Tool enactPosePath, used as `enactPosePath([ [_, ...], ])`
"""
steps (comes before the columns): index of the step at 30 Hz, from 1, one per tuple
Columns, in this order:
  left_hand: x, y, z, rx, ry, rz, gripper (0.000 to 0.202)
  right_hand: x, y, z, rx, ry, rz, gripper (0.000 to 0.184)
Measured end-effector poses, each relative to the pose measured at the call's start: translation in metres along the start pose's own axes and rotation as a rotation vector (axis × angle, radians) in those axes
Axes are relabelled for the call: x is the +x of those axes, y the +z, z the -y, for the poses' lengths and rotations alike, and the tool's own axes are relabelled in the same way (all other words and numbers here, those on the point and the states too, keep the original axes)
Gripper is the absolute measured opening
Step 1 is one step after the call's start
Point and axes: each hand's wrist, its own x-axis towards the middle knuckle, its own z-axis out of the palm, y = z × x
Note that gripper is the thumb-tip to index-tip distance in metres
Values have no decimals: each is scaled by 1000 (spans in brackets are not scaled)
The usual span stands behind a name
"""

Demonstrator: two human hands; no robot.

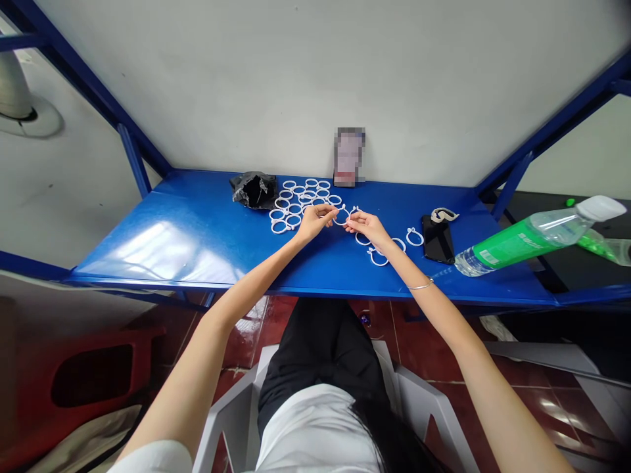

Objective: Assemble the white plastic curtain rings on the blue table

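Over the blue table, my left hand (317, 221) and my right hand (366, 225) are close together, fingers pinched. Between them is a thin white ring (341, 215) with a small knob at its top; both hands grip it. Part of the ring is covered by my fingers. A cluster of similar white rings (294, 209) lies just left of and behind my left hand. Near my right wrist are several more rings, among them one ring (378, 257) below the wrist and another ring (415, 236) further right.
A crumpled black plastic bag (255, 190) lies at the back left of the blue table (197, 243). A phone (349, 157) with blurred screen leans on the wall. At right are a dark phone (438, 239), a whitish coiled band (444, 215) and a green-labelled water bottle (522, 242).
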Motion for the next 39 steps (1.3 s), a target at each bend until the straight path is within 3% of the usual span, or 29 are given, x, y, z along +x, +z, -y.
enactPosePath([
  [8, 0, -1, -1, 4, 1, 2, 47, 0, 0, 0, -65, -52, 14, 47],
  [16, -2, -1, -1, 140, 72, 10, 44, 2, -3, -1, -153, -180, -67, 46],
  [28, -7, 2, -6, 190, 99, 63, 42, -7, 3, 7, -393, -387, -123, 31],
  [39, -8, 3, -9, 195, 114, 80, 40, -6, 1, 5, -629, -506, -139, 30],
])
